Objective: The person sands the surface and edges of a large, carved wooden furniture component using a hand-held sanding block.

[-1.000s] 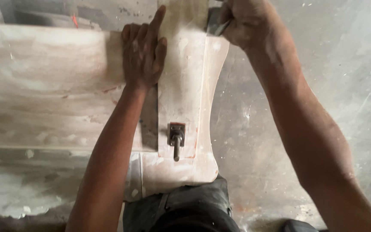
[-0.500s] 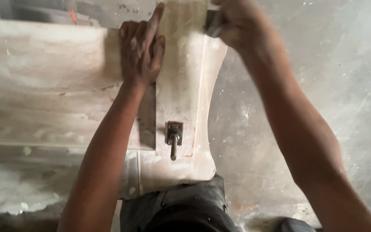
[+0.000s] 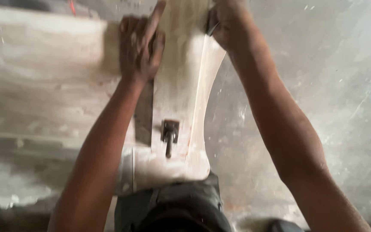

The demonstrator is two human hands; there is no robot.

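Observation:
A pale curved wooden piece (image 3: 181,86) lies lengthwise in front of me, its near end at my lap. A small dark metal clamp (image 3: 169,134) sits on it near that end. My left hand (image 3: 140,45) presses flat on the piece's left edge, index finger stretched forward. My right hand (image 3: 228,19) is closed around a dark tool (image 3: 211,23) at the piece's far right edge, near the top of the view. The tool is mostly hidden by the fingers. The picture is blurred by motion.
A broad pale wooden board (image 3: 44,77) lies to the left, under the curved piece. Dusty grey concrete floor (image 3: 323,86) spreads to the right. My dark trousers (image 3: 172,210) fill the bottom centre.
Both hands have slid a little farther forward along the wooden piece, toward the top of the view. The clamp stays in place on the wood.

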